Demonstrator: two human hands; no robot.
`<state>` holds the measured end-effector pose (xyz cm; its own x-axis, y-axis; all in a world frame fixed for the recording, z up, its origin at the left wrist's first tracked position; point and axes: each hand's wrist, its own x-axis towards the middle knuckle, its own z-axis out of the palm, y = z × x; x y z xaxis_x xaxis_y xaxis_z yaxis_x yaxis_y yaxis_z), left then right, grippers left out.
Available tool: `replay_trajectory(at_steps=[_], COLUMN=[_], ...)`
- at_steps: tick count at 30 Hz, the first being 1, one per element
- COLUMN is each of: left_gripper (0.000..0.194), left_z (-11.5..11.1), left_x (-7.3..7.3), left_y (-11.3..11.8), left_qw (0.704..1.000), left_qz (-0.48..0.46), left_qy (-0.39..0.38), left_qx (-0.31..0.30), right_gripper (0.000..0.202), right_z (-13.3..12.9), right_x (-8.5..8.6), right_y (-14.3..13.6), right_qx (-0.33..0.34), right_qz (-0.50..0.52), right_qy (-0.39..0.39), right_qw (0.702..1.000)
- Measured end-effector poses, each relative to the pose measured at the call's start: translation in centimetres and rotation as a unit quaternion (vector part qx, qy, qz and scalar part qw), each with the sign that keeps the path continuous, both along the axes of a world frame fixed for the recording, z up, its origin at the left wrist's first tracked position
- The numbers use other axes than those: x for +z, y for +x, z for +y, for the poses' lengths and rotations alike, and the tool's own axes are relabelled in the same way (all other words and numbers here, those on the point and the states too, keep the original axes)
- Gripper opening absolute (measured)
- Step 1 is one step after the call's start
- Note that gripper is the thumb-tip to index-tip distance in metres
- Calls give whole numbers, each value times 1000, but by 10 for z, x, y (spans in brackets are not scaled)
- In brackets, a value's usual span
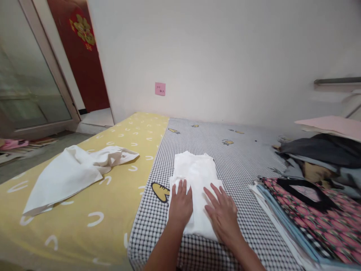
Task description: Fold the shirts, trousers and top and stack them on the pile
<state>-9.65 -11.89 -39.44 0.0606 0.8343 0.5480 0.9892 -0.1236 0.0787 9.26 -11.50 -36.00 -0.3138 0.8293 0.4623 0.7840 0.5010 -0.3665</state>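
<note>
A white garment [195,165], folded into a narrow upright rectangle, lies on the checked part of the bedding in front of me. My left hand [180,203] rests flat on its left side, fingers stretched away from me. On its right side lies my right hand [222,210], with the fingers spread and the palm down. Both hands press on the cloth without gripping it. Part of the garment's near end is hidden under the hands. Off to the left, a second white garment [75,171] lies crumpled on the yellow bedding.
To the right is a stack of folded clothes [332,226] with a pink floral piece on top. Behind it sits a pile of dark clothes [324,150]. Yellow bedding [113,226] and checked bedding [239,158] meet left of my hands. A wall [211,56] bounds the far side.
</note>
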Motion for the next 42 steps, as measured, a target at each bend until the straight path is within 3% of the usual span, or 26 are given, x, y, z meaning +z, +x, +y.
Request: replay_trajectory(at_steps=[3, 6, 10, 13, 18, 21, 24, 28, 31, 36, 40, 42], left_gripper=[43, 46, 41, 43, 42, 41, 47, 63, 63, 37, 50, 56], left_z=[-3, -2, 8, 9, -33, -66, -88, -101, -101, -94, -94, -95], left_x=[7, 15, 29, 45, 65, 64, 57, 48, 45, 47, 45, 41], left_y=[1, 0, -10, -25, -52, -69, -82, -84, -74, -68, -78, -82], left_qw=[1000, 997, 981, 979, 985, 987, 987, 983, 983, 990, 984, 987], left_qz=[-23, -68, -148, -156, -126, -111, -95, -8, 40, 70, 120, 111], left_qy=[-14, -37, -101, -107, -86, -89, -114, -166, -157, -93, -51, -39], left_qx=[-3, -28, -80, -82, -84, -78, -59, -73, -88, -77, -123, -109], right_gripper=[48, 50, 50, 51, 54, 56, 62, 68, 70, 71, 68, 67], right_z=[-8, -5, 0, 4, 14, 6, -24, -75, -93, -82, -67, -60], right_x=[-14, -20, -14, -10, 4, 20, 22, -3, -23, -26, -21, -22], right_y=[-4, -10, -11, -11, -12, -7, 2, 15, 21, 26, 29, 30], right_qx=[-28, -43, -31, -27, -15, -11, -2, 57, 40, 14, 12, 5], right_qz=[-141, -192, -194, -176, -117, -85, -67, -76, -77, -91, -88, -72], right_qy=[-68, -120, -143, -163, -211, -211, -172, -69, -22, 21, 30, 22], right_qw=[987, 973, 970, 970, 970, 974, 983, 993, 996, 996, 996, 997])
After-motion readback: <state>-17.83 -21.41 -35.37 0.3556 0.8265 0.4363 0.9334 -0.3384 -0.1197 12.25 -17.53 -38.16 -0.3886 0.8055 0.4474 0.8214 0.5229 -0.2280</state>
